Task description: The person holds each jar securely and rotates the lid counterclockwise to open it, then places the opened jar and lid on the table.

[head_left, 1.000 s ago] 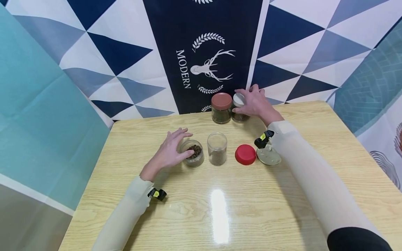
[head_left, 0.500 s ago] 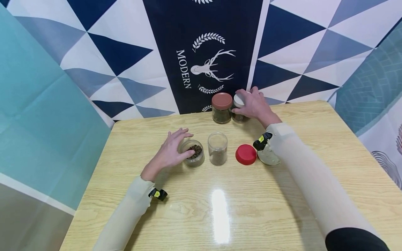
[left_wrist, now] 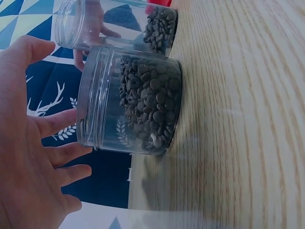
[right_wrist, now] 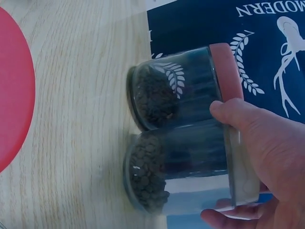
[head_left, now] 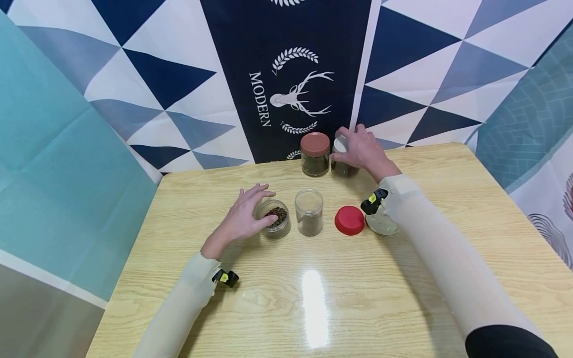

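My right hand [head_left: 364,149] grips a clear jar with a white lid [head_left: 339,144] at the table's back edge. In the right wrist view, my thumb and fingers lie on either side of the lid end of this jar [right_wrist: 190,167], which holds dark pieces. Beside it stands a jar with a reddish-brown lid [head_left: 315,144]. My left hand [head_left: 241,214] is spread beside a lidless jar of dark pieces [head_left: 276,219]. The left wrist view has those fingers loosely bent near the rim of this jar [left_wrist: 143,100]; whether they touch it I cannot tell.
A taller lidless clear jar [head_left: 309,213] stands right of the left-hand jar. A red lid [head_left: 349,220] and a pale round lid [head_left: 382,223] lie farther right, under my right wrist. A patterned cloth [head_left: 179,74] hangs behind the wooden table [head_left: 268,298].
The white-lidded jar has shifted slightly to the right with my right hand on it. My left hand has stayed in place beside the lidless jar.
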